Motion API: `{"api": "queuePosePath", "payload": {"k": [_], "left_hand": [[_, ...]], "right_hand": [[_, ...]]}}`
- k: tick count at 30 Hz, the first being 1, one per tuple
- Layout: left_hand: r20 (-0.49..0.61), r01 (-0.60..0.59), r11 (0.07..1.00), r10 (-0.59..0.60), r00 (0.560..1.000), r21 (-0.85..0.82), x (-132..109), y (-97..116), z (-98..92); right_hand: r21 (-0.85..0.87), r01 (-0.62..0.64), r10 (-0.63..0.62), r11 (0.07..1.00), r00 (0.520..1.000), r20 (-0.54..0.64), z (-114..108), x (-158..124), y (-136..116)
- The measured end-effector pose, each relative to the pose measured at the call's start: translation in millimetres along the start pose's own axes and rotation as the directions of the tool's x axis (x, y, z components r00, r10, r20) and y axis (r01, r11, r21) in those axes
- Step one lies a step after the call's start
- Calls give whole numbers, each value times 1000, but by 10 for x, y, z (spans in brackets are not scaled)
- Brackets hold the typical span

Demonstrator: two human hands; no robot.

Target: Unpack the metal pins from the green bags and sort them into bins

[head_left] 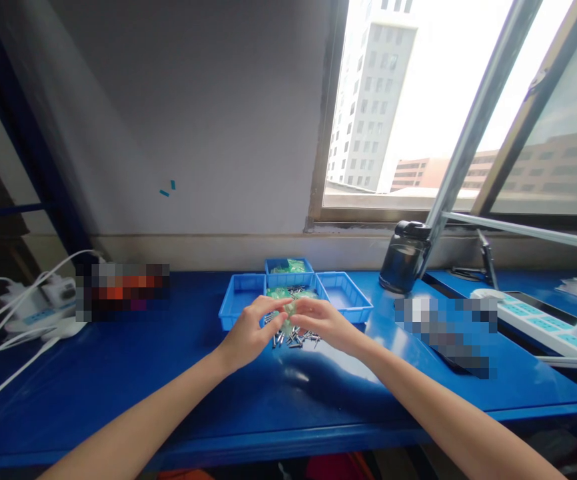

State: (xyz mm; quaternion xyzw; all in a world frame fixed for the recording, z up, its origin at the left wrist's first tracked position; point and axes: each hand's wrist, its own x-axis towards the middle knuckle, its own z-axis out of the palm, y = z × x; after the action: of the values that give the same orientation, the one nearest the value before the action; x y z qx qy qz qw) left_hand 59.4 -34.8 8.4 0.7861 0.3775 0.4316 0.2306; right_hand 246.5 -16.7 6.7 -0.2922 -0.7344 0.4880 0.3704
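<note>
Both my hands meet over the middle of the blue table (133, 373). My left hand (249, 333) and my right hand (324, 321) pinch a small pale green plastic part (290, 309) between their fingertips. Just below the hands lies a heap of several small metal pins (291, 339) on the table. Behind the hands stand three blue trays: an empty-looking one at the left (238, 298), a middle one (288, 269) with green parts, and one at the right (346, 295).
A dark jar (404, 257) stands at the back right by a metal window strut. White power strips lie at the right (543, 320) and far left (38, 300) with white cables. A wall and window close off the back.
</note>
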Motion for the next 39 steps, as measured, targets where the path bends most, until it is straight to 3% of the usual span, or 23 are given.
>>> {"api": "queuePosePath", "payload": {"k": [3,7,12,15,18,20,21,23,25,31,39], "left_hand": [[-3,-21,999,21,1000,-31,9,-14,4],[-106,108,991,-116,988,-73,34,-54,-2],[101,244,966,-235,967,-89,48,-6,-29],[104,265,960,-256,961,-93,53,39,-51],[93,228,973,-231,969,38,44,49,-81],[157,121,975,-152,976,189,25,36,-92],[215,54,965,-112,970,255,13,27,-92],[330,-53,936,-69,941,347,-11,11,-82],[389,-99,910,-72,918,403,-29,-1,-70],[412,-141,857,-89,907,495,-44,-22,-100],[449,-180,850,-74,890,495,-66,-141,-47]], "right_hand": [[73,-14,16,997,999,-31,-9,23,8],[40,-28,30,999,998,-53,-54,17,-61],[30,-56,58,998,998,-40,-73,-12,-122],[-15,-64,64,998,997,-44,-108,41,-103],[-212,-30,13,977,997,-80,-259,215,-119],[-447,7,-75,895,988,-136,-421,398,-155],[-588,5,-141,809,973,-185,-507,502,-171],[-813,-80,-205,577,949,-239,-661,712,-177],[-932,-173,-159,318,960,-233,-761,897,-131],[-957,-186,27,221,982,-185,-766,1107,109],[-986,26,-24,167,999,22,-685,730,-14]]}}
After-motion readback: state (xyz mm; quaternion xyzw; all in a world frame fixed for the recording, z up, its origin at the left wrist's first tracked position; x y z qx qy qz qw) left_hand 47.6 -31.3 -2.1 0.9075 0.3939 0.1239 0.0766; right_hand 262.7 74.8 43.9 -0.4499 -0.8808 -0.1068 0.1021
